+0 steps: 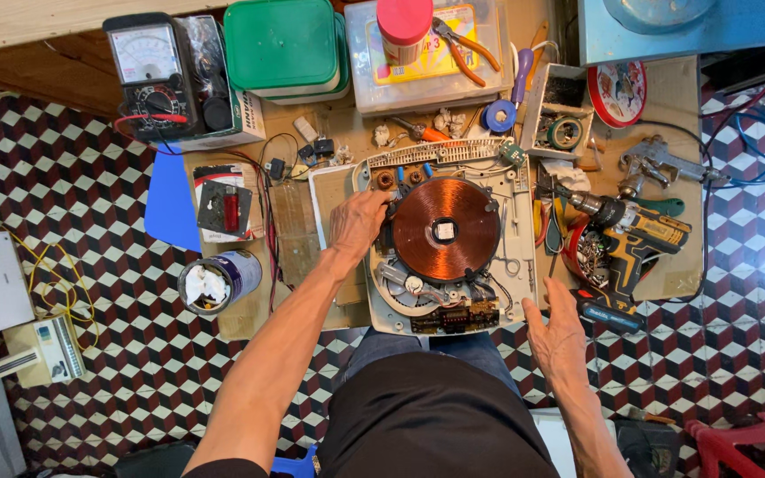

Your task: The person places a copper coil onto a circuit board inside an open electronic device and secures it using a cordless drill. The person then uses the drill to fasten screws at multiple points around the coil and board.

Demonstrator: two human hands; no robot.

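An opened induction cooker (517,257) lies on the low wooden board, its round copper coil (444,228) exposed above a fan and a circuit board (453,316). My left hand (358,223) rests on the cooker's left edge, fingers touching the rim beside the coil. My right hand (560,335) hovers open just off the cooker's lower right corner, holding nothing. A cordless drill (635,237) lies just right of the cooker.
An analog multimeter (154,75) stands at the back left, beside green lidded boxes (283,44) and a clear box with pliers (460,42). A tin with rags (219,281) sits left. Tape rolls, screwdrivers and a spray gun (657,164) crowd the right. Patterned floor tiles surround the board.
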